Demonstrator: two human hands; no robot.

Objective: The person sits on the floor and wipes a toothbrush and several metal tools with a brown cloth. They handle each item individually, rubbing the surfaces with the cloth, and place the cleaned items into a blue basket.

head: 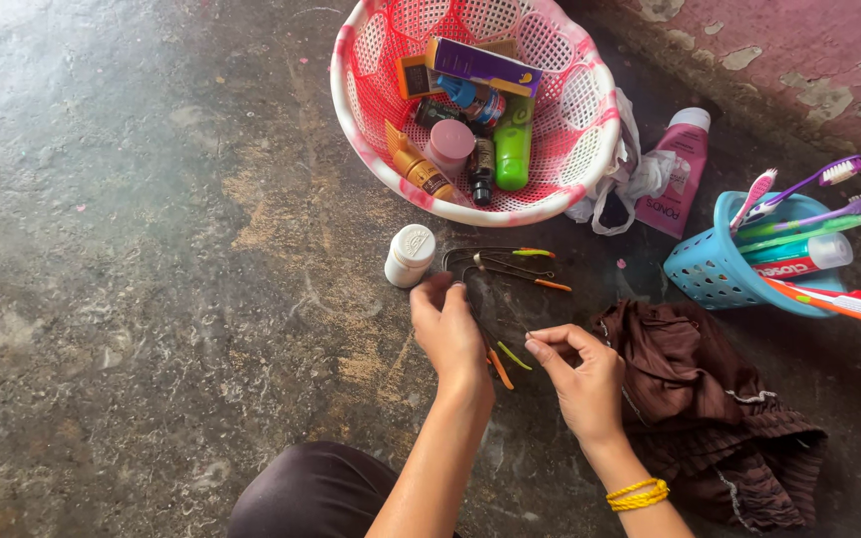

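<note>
metal tongue cleaners (500, 264) lie at frame centre, long axis horizontal, just above the left hand (447, 329), whose fingertips touch them; right hand (582, 379) is pinched shut, contents unclear.

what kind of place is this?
Probably a home floor, perhaps by a washing area: bare worn concrete floor, a peeling painted wall, a pink basket of toiletries and a blue basket of toothbrushes standing on the ground.
</note>
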